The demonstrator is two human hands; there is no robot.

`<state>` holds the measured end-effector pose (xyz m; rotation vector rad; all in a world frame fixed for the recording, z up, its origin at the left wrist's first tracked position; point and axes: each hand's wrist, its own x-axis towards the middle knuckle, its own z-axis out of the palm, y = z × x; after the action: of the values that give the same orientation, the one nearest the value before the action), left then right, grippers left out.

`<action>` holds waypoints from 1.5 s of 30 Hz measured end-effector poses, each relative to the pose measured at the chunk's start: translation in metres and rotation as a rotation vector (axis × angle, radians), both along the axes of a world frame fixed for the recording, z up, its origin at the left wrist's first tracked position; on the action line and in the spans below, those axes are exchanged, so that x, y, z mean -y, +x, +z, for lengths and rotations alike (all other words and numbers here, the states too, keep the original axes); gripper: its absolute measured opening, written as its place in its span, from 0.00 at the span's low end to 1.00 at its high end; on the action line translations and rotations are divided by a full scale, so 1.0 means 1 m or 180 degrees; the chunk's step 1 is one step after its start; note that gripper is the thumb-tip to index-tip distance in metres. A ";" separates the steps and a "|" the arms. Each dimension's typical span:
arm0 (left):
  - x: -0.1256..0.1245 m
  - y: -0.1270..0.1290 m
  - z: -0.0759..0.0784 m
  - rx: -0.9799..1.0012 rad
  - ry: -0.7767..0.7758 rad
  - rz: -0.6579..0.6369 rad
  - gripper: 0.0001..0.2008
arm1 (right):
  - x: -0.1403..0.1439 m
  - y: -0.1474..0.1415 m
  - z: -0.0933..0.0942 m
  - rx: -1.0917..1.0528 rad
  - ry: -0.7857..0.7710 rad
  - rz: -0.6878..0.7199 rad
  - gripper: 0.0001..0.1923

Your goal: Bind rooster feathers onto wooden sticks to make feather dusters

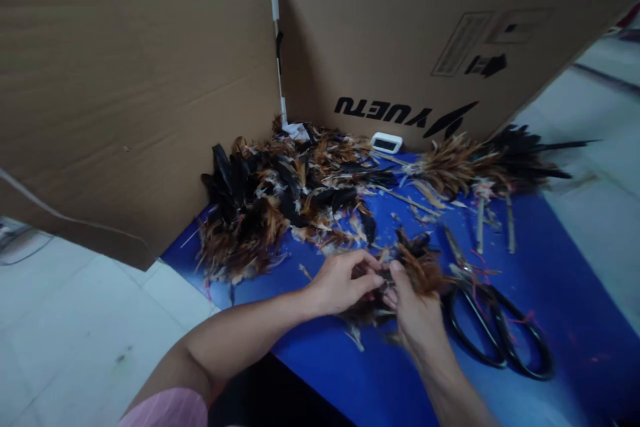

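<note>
Both hands meet over the front of the blue table (320, 360). My left hand (345, 283) is closed, thumb and fingers pinching at a bundle of brown and black feathers (420, 260). My right hand (413, 310) grips the same bundle from the other side, thumb on top. The quills between the fingertips are mostly hidden. Just right of my right hand lies a pair of scissors (493, 320) with large black handles, tangled with pink thread. Beyond my hands spreads a heap of loose brown and black feathers (280, 193).
Two tall cardboard panels (140, 80) stand behind the table, meeting at a corner. A small white device (387, 143) with a dark screen sits against the right panel. Feather bundles on sticks (481, 220) lie at the back right. Pale floor tiles (65, 333) surround the table.
</note>
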<state>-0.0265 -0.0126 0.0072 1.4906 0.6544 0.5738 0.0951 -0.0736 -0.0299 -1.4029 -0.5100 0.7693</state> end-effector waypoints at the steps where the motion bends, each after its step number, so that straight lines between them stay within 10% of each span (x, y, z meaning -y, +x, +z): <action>1: 0.000 -0.006 0.005 -0.0015 0.0052 0.0015 0.09 | 0.000 0.000 0.002 -0.0157 -0.0052 -0.0029 0.17; 8: -0.008 -0.104 0.032 -0.0822 0.1222 0.1064 0.10 | 0.000 -0.002 0.017 -0.0338 -0.0027 0.0046 0.16; 12: -0.014 -0.173 0.017 -0.1925 0.2071 0.1654 0.08 | 0.000 -0.002 0.014 -0.0381 -0.0053 0.0109 0.15; 18: -0.013 -0.213 -0.013 -0.2700 0.2425 0.1283 0.07 | -0.002 -0.002 0.013 -0.0381 0.0028 0.0137 0.18; 26: -0.022 -0.191 0.002 -0.2292 0.2421 0.1565 0.07 | 0.000 -0.002 0.017 -0.0450 0.0118 0.0165 0.16; 34: -0.026 -0.137 0.023 -0.0990 0.1445 0.1666 0.10 | 0.003 -0.008 0.028 -0.0458 0.0508 0.0696 0.12; 45: -0.002 -0.049 0.010 0.0279 -0.0143 0.1071 0.13 | 0.013 -0.025 0.028 -0.0842 -0.0003 0.1421 0.21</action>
<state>-0.0750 -0.0104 0.0176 1.3134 0.8507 0.8714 0.0696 -0.0864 -0.0024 -1.1753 -0.6222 1.2949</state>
